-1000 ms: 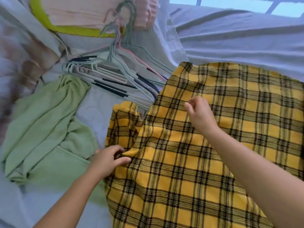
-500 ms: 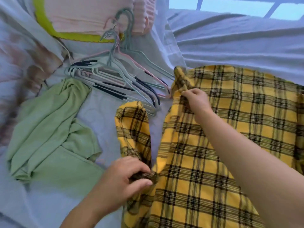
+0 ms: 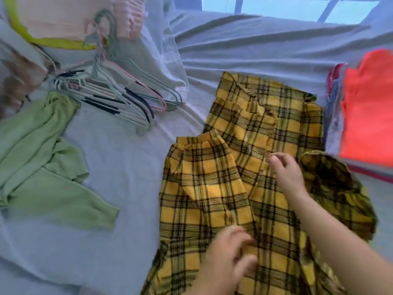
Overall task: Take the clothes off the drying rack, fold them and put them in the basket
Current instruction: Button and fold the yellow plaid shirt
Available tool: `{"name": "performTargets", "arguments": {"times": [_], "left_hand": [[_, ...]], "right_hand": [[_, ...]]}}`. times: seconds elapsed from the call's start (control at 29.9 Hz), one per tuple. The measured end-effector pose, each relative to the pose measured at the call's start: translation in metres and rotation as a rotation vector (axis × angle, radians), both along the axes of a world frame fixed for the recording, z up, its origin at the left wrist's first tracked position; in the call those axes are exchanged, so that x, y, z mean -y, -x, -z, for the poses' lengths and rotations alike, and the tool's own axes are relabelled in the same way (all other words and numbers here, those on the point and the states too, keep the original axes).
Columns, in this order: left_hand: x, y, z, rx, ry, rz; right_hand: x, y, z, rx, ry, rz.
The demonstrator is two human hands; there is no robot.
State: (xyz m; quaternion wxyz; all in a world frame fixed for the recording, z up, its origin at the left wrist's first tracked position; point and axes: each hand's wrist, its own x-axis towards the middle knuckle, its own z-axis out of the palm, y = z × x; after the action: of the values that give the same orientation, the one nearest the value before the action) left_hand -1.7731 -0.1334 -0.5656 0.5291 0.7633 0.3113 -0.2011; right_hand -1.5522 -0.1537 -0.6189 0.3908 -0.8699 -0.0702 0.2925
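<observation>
shirt: yellow-and-black plaid shirt lies front-up on the pale sheet, filling 3 to 6 o'clock of the view; collar end points to 1 o'clock
left hand: at 6 o'clock, on the shirt's front near the middle seam; fingers curled, thumb alongside; motion-blurred, cannot tell if they pinch cloth
right hand: at 4 o'clock, on the shirt's chest; fingers close together and bent down onto the fabric; cannot tell if they nip a fold
edges: one sleeve is folded in over the front, its cuff near centre; shirt's left edge runs from centre to 6 o'clock; right side bunches into a shadowed fold at 4 o'clock
right limit: red-orange stack at 3 o'clock, just beside the shirt's upper right edge
left limit: green garment at 9 o'clock, spread and creased, well apart from the shirt
clutter: pile of hangers at 10 o'clock, touching the green garment's top; pink fabric with yellow-green trim at 11
open room: bare sheet between green garment and shirt, 7 to 8 o'clock; more bare sheet past the collar at 12 to 1, up to the window
writing: small dark-green scrap at the shirt's upper right corner; too blurred to read
</observation>
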Motion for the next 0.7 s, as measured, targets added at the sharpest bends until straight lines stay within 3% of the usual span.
{"name": "performTargets", "arguments": {"times": [0.13,0.23,0.33,0.4,0.5,0.63,0.7], "left_hand": [[-0.014,0.075,0.039,-0.239,-0.355,-0.608],[-0.020,0.116,0.059,-0.418,-0.263,-0.800],[-0.017,0.133,0.067,-0.438,-0.185,-0.829],[-0.019,0.135,0.068,-0.413,-0.214,-0.814],[-0.022,0.130,0.064,-0.333,-0.097,-0.801],[-0.022,0.128,0.066,-0.290,-0.117,-0.704],[-0.022,0.126,0.068,-0.270,-0.108,-0.700]], "right_hand": [[-0.001,0.042,0.006,-0.160,0.000,-0.342],[-0.017,0.058,0.015,-0.284,0.101,-0.275],[-0.030,0.051,0.012,-0.446,0.010,-0.160],[-0.023,0.045,-0.005,-0.391,-0.170,-0.156],[0.018,0.037,-0.017,-0.299,-0.283,-0.060],[0.051,0.024,0.000,-0.708,-0.247,0.037],[0.042,0.012,0.008,-0.773,-0.170,0.062]]}}
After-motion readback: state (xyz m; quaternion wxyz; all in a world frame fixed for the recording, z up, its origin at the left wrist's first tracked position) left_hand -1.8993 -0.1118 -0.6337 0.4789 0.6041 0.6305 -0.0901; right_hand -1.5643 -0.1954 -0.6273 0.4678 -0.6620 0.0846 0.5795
